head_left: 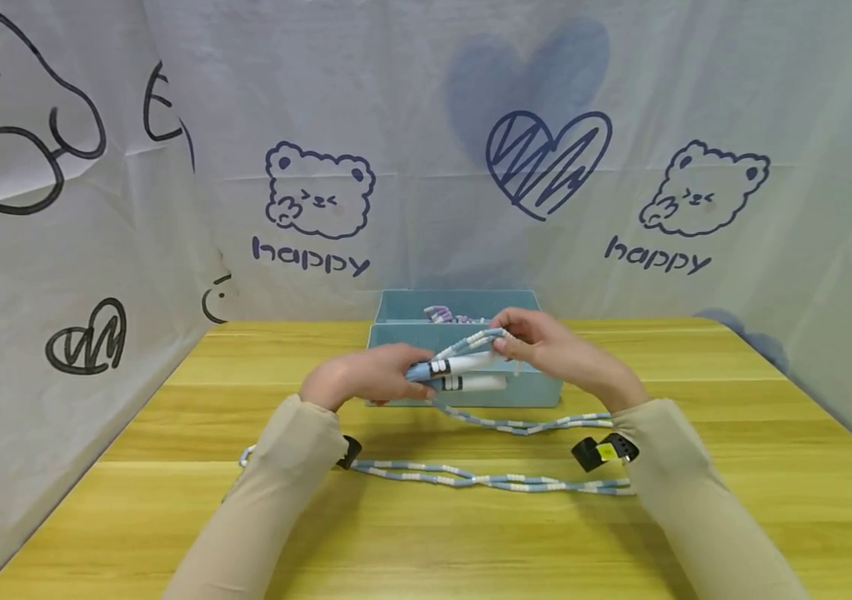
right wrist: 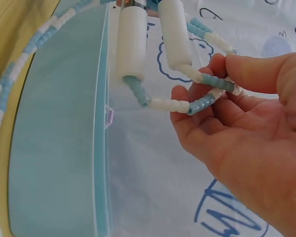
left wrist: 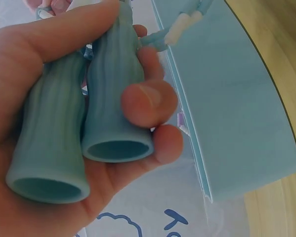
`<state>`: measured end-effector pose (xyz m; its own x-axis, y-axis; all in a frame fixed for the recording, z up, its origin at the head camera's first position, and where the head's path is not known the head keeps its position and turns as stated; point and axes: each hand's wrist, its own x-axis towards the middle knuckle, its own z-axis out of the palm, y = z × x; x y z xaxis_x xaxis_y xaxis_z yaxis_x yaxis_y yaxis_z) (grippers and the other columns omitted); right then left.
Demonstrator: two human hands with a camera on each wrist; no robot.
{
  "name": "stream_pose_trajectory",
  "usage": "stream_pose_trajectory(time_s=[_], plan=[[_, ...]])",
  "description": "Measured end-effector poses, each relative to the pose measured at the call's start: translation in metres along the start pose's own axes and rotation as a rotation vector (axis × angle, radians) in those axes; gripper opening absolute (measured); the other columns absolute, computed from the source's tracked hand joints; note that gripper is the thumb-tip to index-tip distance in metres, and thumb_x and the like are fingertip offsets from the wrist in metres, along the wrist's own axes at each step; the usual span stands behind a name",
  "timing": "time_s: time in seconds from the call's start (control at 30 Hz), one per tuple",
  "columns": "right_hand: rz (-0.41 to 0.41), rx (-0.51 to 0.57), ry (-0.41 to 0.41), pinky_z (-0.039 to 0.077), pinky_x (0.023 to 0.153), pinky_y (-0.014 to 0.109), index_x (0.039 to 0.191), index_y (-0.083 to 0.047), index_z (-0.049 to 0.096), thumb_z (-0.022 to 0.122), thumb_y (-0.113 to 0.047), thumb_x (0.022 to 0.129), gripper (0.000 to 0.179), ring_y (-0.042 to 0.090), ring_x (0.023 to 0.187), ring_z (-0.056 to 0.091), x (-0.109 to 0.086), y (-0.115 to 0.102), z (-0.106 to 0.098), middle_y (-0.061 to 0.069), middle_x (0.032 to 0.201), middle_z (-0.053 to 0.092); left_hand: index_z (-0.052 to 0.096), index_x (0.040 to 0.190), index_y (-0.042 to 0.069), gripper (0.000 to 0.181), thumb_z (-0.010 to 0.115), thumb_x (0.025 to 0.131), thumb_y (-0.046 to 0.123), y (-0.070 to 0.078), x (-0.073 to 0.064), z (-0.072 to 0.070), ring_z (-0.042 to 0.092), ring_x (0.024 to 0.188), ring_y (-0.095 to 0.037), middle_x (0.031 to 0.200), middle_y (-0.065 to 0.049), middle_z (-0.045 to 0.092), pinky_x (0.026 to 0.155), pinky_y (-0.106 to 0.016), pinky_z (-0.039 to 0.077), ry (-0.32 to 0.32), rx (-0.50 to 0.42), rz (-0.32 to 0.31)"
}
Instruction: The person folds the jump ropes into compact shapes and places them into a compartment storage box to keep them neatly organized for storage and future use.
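Note:
My left hand grips both handles of a blue-and-white beaded jump rope, side by side. In the left wrist view their ribbed blue grips flare to hollow ends near the palm. White sleeves at the far ends of the handles point toward my right hand. Thumb and fingers of that hand pinch the beaded cord just beyond the sleeves. More of the beaded rope lies doubled in long strands across the table, passing below both wrists.
Behind the hands a light blue box stands open at the back of the wooden table. Purple-and-white beads show inside it. A printed white cloth hangs behind. Black straps are on the wrists.

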<state>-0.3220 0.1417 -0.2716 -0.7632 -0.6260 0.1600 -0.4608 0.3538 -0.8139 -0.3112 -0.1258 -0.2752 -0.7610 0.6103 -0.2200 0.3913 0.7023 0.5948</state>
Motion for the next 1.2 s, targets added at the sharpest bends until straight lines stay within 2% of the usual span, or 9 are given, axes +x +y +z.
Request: stream_pose_trajectory(time_s=[0.13,0.37,0.63,0.8,0.87,0.93,1.0,1.13,1.2], plan=[[0.019,0.093,0.003,0.044,0.094,0.045,0.117,0.001,0.052,0.051,-0.015,0.104,0.020,0.034,0.100,0.054,-0.001,0.004,-0.006,0.017,0.104,0.057,0.060,0.110,0.014,0.012,0.061,0.099,0.020,0.000,0.000,-0.001,0.036,0.047,-0.015,0.081,-0.011,0.053,0.044,-0.027,0.035,0.013,0.008,0.000],[0.007,0.212,0.087,0.047,0.090,0.041,0.118,0.000,0.055,0.057,-0.015,0.101,0.023,0.033,0.100,0.056,-0.002,0.012,-0.013,0.019,0.108,0.062,0.055,0.103,0.015,0.008,0.059,0.101,0.022,-0.002,-0.001,-0.002,0.037,0.047,-0.016,0.074,-0.006,0.048,0.045,-0.028,0.036,0.048,0.013,0.018],[-0.007,0.157,0.241,0.045,0.096,0.036,0.127,-0.005,0.054,0.057,-0.023,0.101,0.032,0.027,0.111,0.055,-0.002,0.017,-0.015,0.011,0.124,0.060,0.056,0.106,0.013,0.009,0.057,0.101,0.021,-0.009,-0.002,-0.007,0.039,0.046,-0.016,0.079,-0.007,0.049,0.048,-0.029,0.041,0.108,0.014,0.091],[-0.063,0.052,0.468,0.048,0.076,0.029,0.104,-0.001,0.059,0.057,-0.027,0.101,0.027,0.029,0.089,0.056,-0.002,0.017,-0.010,0.018,0.097,0.058,0.056,0.115,0.012,0.016,0.056,0.102,0.021,-0.012,-0.003,-0.011,0.039,0.044,-0.017,0.080,-0.011,0.050,0.049,-0.033,0.042,0.134,-0.049,0.092],[-0.102,0.056,0.505,0.048,0.067,0.030,0.090,0.002,0.061,0.058,-0.025,0.101,0.029,0.031,0.076,0.055,-0.002,0.015,-0.009,0.021,0.082,0.057,0.056,0.116,0.014,0.016,0.056,0.102,0.022,-0.012,-0.004,-0.012,0.039,0.044,-0.017,0.080,-0.015,0.052,0.049,-0.036,0.042,0.146,-0.065,0.092],[-0.118,0.065,0.446,0.051,0.064,0.031,0.081,0.002,0.062,0.058,-0.022,0.101,0.032,0.031,0.068,0.056,-0.002,0.013,-0.007,0.020,0.074,0.059,0.055,0.118,0.017,0.017,0.056,0.102,0.023,-0.012,-0.004,-0.013,0.039,0.045,-0.017,0.080,-0.017,0.052,0.049,-0.036,0.042,0.158,-0.083,0.088],[-0.097,0.062,0.292,0.054,0.063,0.035,0.077,0.001,0.065,0.055,-0.019,0.101,0.033,0.031,0.064,0.059,-0.003,0.010,-0.004,0.018,0.072,0.062,0.054,0.122,0.018,0.021,0.056,0.102,0.025,-0.012,-0.004,-0.013,0.039,0.045,-0.018,0.075,-0.016,0.052,0.048,-0.035,0.041,0.167,-0.096,0.081],[-0.022,-0.052,-0.091,0.057,0.073,0.041,0.095,-0.005,0.072,0.052,-0.019,0.103,0.026,0.028,0.079,0.067,0.001,0.006,0.010,0.010,0.089,0.070,0.053,0.130,0.020,0.029,0.057,0.102,0.028,-0.010,-0.004,-0.012,0.039,0.045,-0.019,0.064,-0.009,0.048,0.047,-0.032,0.037,0.171,-0.149,0.084],[-0.012,-0.132,-0.195,0.055,0.084,0.043,0.112,-0.008,0.070,0.052,-0.023,0.103,0.026,0.025,0.094,0.067,0.004,0.006,0.020,0.005,0.105,0.070,0.053,0.132,0.022,0.032,0.057,0.101,0.029,-0.009,-0.005,-0.011,0.040,0.045,-0.020,0.061,-0.007,0.046,0.048,-0.033,0.037,0.172,-0.172,0.097]])
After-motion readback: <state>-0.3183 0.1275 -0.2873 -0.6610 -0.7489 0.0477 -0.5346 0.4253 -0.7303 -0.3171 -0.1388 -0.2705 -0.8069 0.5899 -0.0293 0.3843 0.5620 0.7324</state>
